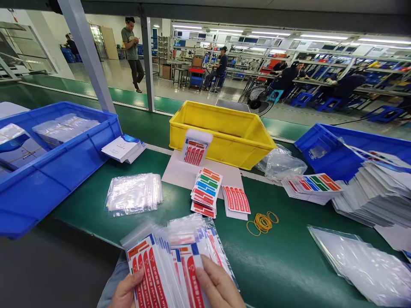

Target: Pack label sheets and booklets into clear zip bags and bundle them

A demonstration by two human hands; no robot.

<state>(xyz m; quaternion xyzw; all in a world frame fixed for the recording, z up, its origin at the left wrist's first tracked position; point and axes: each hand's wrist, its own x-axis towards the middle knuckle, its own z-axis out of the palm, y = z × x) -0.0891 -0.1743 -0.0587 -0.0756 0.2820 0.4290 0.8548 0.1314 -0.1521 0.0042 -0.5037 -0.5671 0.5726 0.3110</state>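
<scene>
My left hand [129, 287] is closed round the left side of a thick bundle of clear bags [148, 273] with red-striped label cards inside. On the right side, my right hand [218, 282] grips more of these filled bags [190, 273], its thumb across the front one. Further filled bags [215, 246] lie at the table edge just behind my right hand. Beyond them stands a pile of coloured sticker cards [207, 186], with red sticker sheets [236, 199] beside it. A stack of empty clear bags [134, 193] lies to the left.
A yellow bin [221, 143] stands at the back, a filled bag [195, 149] leaning on it. Blue bins flank the table, left [61, 171] and right [362, 143]. Rubber bands [262, 223], booklets [123, 148], paper stacks [366, 192] and clear bags [362, 261] lie around. People work in the background.
</scene>
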